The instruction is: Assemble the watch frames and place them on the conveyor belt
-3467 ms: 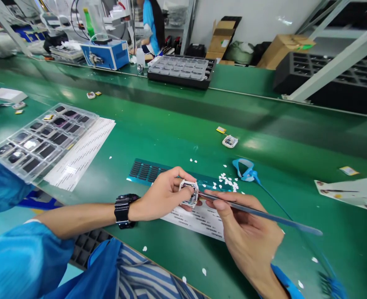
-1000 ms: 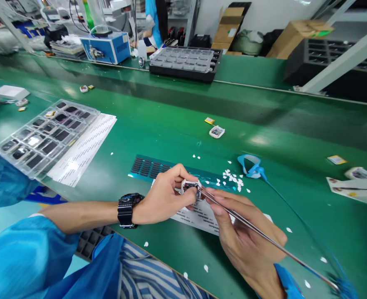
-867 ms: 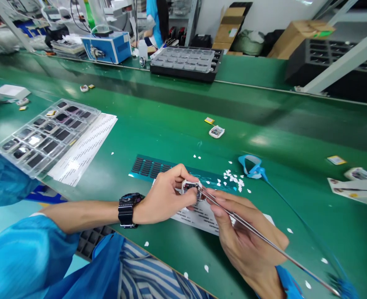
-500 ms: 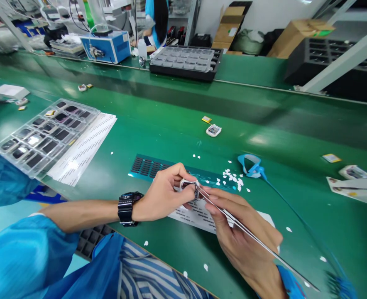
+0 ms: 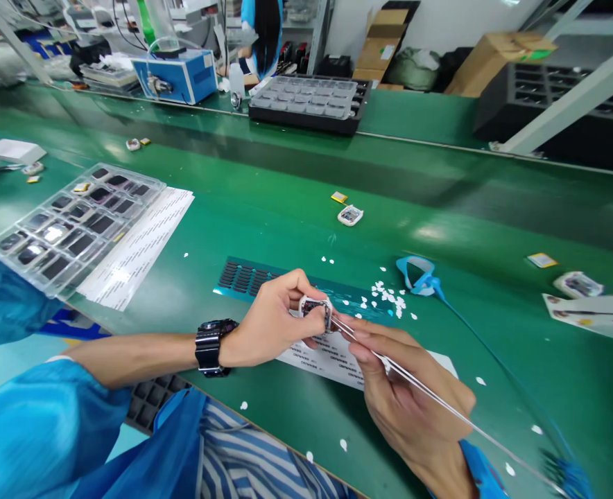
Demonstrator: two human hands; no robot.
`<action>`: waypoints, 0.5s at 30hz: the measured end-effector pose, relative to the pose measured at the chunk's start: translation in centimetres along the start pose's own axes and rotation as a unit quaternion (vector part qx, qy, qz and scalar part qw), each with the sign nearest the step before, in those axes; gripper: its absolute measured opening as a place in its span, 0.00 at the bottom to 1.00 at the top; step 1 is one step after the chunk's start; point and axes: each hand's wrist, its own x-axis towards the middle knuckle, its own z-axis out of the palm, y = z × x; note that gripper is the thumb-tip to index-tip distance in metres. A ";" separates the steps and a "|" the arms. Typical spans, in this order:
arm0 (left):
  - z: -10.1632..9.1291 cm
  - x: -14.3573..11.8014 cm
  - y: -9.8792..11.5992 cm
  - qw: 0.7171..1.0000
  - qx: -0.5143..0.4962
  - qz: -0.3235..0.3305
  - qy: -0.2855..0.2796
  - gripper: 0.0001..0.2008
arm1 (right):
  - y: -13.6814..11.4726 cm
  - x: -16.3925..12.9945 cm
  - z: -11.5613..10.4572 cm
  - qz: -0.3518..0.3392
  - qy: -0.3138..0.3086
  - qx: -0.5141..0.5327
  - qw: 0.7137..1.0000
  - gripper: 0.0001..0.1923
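I'm logging left hand [image 5: 268,324] gripping open, seemingly unfinished, white square plastic casing [image 5: 329,313]; right hand [image 5: 411,378] alongside, pinching silver metal tweezers [image 5: 442,400].

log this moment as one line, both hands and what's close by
left hand: holds white casing | right hand: holds tweezers, tips at casing | below: printed sheet | nearby: white bits, blue strap

Compared with 3.5 s ago: the tweezers [image 5: 442,399] in my right hand [image 5: 413,378] now show both slim arms instead of one broad flat side, rear end pointing lower. The held casing [image 5: 307,305] in my left hand [image 5: 270,321] is tipped, less open face showing. Relative to the blue strap [image 5: 417,275], the loose casing [image 5: 350,215] and its yellow-edged piece [image 5: 338,197] sit farther left; likewise the second yellow-edged piece [image 5: 542,260], another casing [image 5: 578,284] now visible beside it.
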 end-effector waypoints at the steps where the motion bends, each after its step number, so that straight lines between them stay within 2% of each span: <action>1: 0.0 0.0 0.1 1.000 -0.006 -0.006 -0.005 0.12 | 0.0 0.0 0.0 0.003 0.003 0.001 1.000 0.11; 5: -0.1 0.1 0.5 0.999 -0.026 -0.022 -0.031 0.11 | 0.2 -0.1 -0.1 0.016 0.024 0.023 0.999 0.13; 8: -0.3 0.1 0.7 0.999 -0.027 -0.023 -0.026 0.12 | 0.3 -0.1 -0.2 0.029 0.030 0.038 0.998 0.13; 15: -0.5 0.5 0.6 0.999 -0.028 -0.033 -0.026 0.17 | -0.3 0.4 -0.3 0.068 0.005 0.061 0.996 0.08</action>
